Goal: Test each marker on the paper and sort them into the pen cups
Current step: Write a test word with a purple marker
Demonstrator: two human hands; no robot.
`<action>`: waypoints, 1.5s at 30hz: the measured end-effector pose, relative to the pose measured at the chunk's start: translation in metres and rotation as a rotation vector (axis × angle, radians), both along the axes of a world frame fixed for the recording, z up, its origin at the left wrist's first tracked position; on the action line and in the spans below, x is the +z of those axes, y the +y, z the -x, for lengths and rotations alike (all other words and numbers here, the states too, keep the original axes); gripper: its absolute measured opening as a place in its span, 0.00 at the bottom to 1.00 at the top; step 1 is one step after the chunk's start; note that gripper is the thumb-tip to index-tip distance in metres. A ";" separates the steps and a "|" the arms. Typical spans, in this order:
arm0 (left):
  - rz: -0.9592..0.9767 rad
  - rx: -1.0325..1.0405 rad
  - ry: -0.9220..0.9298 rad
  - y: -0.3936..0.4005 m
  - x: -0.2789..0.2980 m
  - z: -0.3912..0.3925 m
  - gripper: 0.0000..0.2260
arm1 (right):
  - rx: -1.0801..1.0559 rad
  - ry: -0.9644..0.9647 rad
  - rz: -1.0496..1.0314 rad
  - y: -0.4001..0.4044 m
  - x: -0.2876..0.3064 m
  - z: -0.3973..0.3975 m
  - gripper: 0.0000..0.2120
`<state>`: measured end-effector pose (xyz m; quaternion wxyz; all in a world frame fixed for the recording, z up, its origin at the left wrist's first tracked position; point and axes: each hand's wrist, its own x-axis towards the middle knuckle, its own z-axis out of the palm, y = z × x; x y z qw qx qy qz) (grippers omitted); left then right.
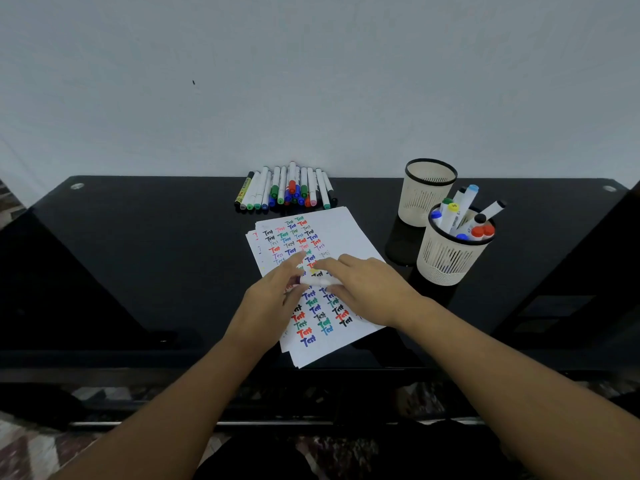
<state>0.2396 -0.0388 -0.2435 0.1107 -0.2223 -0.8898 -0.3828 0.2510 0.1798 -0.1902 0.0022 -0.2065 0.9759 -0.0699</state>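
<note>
While both your hands met over the middle of the paper (346,233), they held one white marker (316,280) between them: left hand (273,299) gripped its left end, right hand (363,289) curled round its right end; the blur hid whether a cap was on
Paper: stack of white sheets, tilted, at centre of the black table (156,254), covered in rows of the word "Test" in red, blue, green and black
Untested markers (287,188): a row lying side by side at the far edge, against the wall (311,81), just beyond the paper
Far cup (427,190): cream mesh with black rim, right of the paper, nothing visible in it
Near cup (450,251): same kind, just in front of the far cup, held several markers upright
</note>
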 end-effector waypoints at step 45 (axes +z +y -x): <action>0.475 0.081 -0.145 0.006 0.000 0.015 0.43 | -0.251 -0.023 0.658 0.013 -0.005 -0.004 0.26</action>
